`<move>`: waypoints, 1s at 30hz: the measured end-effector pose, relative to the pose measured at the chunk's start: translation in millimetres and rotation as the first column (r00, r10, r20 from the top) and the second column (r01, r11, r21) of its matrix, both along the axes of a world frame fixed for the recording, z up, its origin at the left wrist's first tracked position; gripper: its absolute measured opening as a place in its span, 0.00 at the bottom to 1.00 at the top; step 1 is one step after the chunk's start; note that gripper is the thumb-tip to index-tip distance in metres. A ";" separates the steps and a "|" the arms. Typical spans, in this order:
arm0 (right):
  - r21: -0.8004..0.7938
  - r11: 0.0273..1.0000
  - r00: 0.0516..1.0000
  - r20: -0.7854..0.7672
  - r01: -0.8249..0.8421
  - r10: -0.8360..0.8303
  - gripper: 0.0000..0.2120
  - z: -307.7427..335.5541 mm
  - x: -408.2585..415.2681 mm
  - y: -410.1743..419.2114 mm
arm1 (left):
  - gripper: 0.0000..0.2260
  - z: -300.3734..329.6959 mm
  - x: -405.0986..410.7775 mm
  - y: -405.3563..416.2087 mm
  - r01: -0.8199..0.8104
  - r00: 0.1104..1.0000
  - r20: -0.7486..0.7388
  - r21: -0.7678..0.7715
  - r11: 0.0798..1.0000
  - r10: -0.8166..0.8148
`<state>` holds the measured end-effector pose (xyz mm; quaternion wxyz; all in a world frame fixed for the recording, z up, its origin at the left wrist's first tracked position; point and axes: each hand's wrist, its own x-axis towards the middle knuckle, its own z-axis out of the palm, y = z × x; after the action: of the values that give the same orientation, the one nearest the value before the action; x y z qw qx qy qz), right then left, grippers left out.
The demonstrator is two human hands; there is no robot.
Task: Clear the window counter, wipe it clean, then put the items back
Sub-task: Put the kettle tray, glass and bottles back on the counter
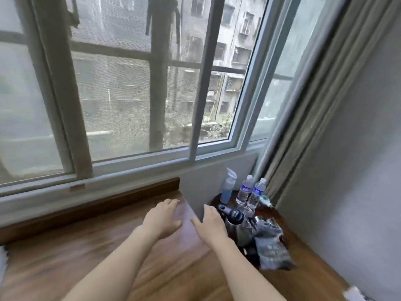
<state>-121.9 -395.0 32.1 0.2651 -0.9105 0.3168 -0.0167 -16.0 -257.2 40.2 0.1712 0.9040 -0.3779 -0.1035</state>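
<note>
The scene was lit by soft, even daylight admitted through the window (138, 83), and only faint shadows were cast on the wooden surface (76, 257). Straight lines were bowed by wide-angle distortion, most strongly at the curtain (321, 105) toward the right edge. Motion blur was seen throughout, and the dark packet (273, 250) and bottles (251, 190) were rendered smeared.

My left hand (163, 218) lies flat on the wooden tabletop (86, 257) below the window (130, 83). My right hand (211, 224) reaches out, fingers relaxed, just beside a steel kettle (237, 224). Behind the kettle stand a spray bottle (227, 187) and two water bottles (244, 190) (257, 192). A dark packet (272, 250) lies right of the kettle, near the curtain (314, 105).
</note>
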 end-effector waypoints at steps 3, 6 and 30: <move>0.016 0.999 0.999 0.006 0.038 -0.038 0.32 2.7 -21.0 -43.0 | 0.30 -3.9 -17.9 -41.9 0.021 1.000 -0.016 0.018 1.000 -0.020; 0.036 0.996 0.997 0.022 0.076 -0.077 0.31 1.6 -34.3 -76.8 | 0.30 -7.6 -22.4 -74.7 0.026 0.999 -0.035 0.012 1.000 -0.025; 0.128 0.918 0.927 -0.049 0.375 -0.371 0.34 -66.8 -38.0 -272.2 | 0.29 -71.7 20.0 -275.4 0.026 0.940 -0.340 -0.050 0.998 -0.042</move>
<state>-160.0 -667.2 -34.7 0.3144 -0.8136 0.4879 -0.0345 4.1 -532.6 -31.6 0.2524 0.8617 -0.3604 -0.2527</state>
